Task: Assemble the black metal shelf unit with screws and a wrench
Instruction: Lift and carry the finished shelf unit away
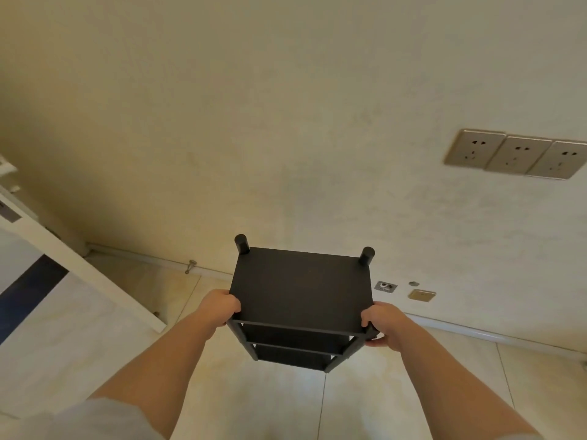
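The black metal shelf unit stands upright on the tiled floor close to the wall, seen from above. Its flat top panel faces me, and lower shelves show beneath the front edge. Two black post ends stick up at the far corners. My left hand grips the near left corner of the top shelf, fingers curled over the edge. My right hand grips the near right corner, around the post there. No screws or wrench are in my hands.
A cream wall rises behind the shelf with a row of three sockets at the right. A small packet and a gold plate lie near the wall. A white board leans at the left.
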The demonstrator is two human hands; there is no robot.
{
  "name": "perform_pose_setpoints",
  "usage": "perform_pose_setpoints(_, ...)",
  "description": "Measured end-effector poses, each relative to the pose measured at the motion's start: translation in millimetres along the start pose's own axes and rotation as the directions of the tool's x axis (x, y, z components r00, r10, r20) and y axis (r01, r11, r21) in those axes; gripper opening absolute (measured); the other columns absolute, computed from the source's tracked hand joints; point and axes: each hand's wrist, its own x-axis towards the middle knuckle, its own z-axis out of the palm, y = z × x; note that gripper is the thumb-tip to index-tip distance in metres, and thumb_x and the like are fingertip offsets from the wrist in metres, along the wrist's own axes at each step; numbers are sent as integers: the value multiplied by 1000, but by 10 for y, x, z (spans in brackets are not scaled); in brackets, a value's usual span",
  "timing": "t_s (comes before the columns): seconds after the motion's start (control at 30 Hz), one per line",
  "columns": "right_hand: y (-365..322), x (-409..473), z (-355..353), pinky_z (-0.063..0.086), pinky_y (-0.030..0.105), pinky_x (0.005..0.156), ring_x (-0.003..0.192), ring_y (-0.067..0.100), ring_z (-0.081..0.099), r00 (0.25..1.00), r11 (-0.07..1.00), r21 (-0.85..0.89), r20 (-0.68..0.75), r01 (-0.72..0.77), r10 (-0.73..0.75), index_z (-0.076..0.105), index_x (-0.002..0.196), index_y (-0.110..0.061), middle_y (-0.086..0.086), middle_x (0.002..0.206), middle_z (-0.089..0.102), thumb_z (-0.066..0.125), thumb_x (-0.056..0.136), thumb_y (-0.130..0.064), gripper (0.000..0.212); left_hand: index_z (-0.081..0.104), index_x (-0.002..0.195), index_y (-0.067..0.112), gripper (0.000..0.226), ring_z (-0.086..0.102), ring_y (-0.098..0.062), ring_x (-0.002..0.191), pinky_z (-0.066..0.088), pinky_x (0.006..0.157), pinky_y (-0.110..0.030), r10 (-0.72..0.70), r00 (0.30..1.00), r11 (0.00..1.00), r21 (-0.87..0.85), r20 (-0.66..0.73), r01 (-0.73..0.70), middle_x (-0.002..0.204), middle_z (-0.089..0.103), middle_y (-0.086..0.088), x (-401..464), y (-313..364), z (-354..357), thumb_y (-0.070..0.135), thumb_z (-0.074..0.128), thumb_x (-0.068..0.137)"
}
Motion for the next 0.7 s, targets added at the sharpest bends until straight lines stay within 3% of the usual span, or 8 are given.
perform_pose_setpoints(0.13,-201,88,210,54,41,77,100,34,51,1000,1000,-13,1,12,-12,50,107,-4,15,111,49,45,82,10,29,59,98,1,16,47,-24,78,41,70,-34,-10,1000,1000,-5,-23,10,90,49,-13,141,-40,-198,-1,51,85)
perform_pose_setpoints(0.27,-414,211,329,54,40,69,93,33,50,1000,998,-57,11,17,-16,50,101,-4,13,99,49,44,81,11,26,60,93,2,13,48,-24,76,42,69,-34,-14,999,1000,-16,-48,13,86,50,-13,313,-20,-317,-1,51,84)
perform_pose_setpoints(0.37,-600,336,358,54,39,64,88,32,51,1000,994,-106,17,20,-18,50,99,-2,14,101,48,45,82,11,21,60,96,1,14,50,-24,82,45,73,-34,-7,999,1000,-17,-48,6,89,51,-12,451,68,-382,0,51,85)
perform_pose_setpoints(0.5,-914,537,381,56,43,76,91,33,51,999,967,-256,33,12,-4,50,101,0,14,103,44,50,85,8,18,57,89,6,10,49,-23,81,48,79,-36,-6,998,1000,-10,-58,5,88,51,-11,722,209,-466,0,50,86)
perform_pose_setpoints(0.6,-1076,679,447,55,44,79,94,36,52,999,952,-307,50,2,14,51,102,2,17,113,44,52,85,8,18,51,75,16,20,47,-18,72,46,76,-36,-14,998,1000,-21,-57,13,83,50,-7,866,270,-532,-1,47,86)
perform_pose_setpoints(0.7,-1206,840,583,55,45,81,93,36,52,999,944,-330,44,2,13,50,101,2,18,113,45,49,85,10,18,55,86,12,17,47,-17,72,43,74,-34,-6,998,1000,-18,-63,5,83,51,-6,1054,286,-611,-1,44,87)
